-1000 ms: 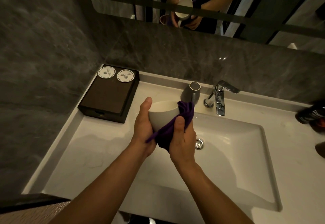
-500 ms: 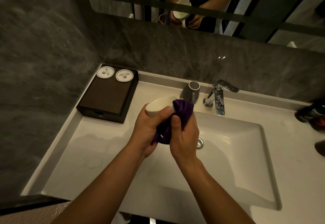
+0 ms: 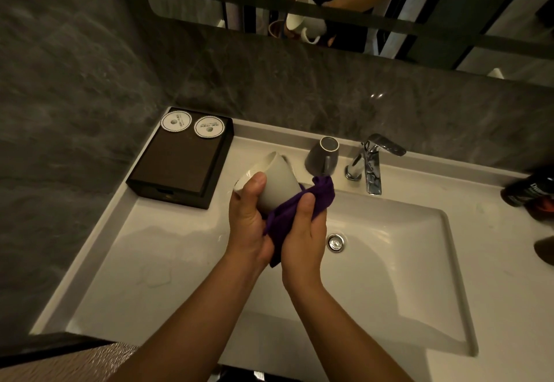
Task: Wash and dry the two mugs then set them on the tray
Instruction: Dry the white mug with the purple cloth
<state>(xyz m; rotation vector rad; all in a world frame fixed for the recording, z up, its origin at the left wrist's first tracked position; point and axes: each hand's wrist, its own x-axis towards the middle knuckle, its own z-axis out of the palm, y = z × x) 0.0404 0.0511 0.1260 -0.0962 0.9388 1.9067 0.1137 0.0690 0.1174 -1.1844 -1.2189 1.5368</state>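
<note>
A white mug [image 3: 277, 179] lies tilted over the sink's left edge, its mouth facing up and left. My left hand [image 3: 250, 217] grips it by the rim, thumb on top. My right hand [image 3: 304, 233] presses a purple cloth [image 3: 299, 206] against the mug's lower side and base. The second mug [image 3: 322, 157] stands upside down on the counter just left of the tap, apart from both hands. The dark wooden tray [image 3: 180, 166] sits at the counter's back left with two round paper coasters [image 3: 192, 124] on its far end.
A chrome tap [image 3: 370, 166] stands behind the white basin [image 3: 389, 262], whose drain [image 3: 335, 242] lies right of my hands. A dark bottle [image 3: 527, 193] lies at the right edge. The grey stone wall and a mirror rise behind the counter.
My left hand has turned the mug from upright to tilted, mouth toward the upper left. The cloth has slid from the mug's rim down to its lower side.
</note>
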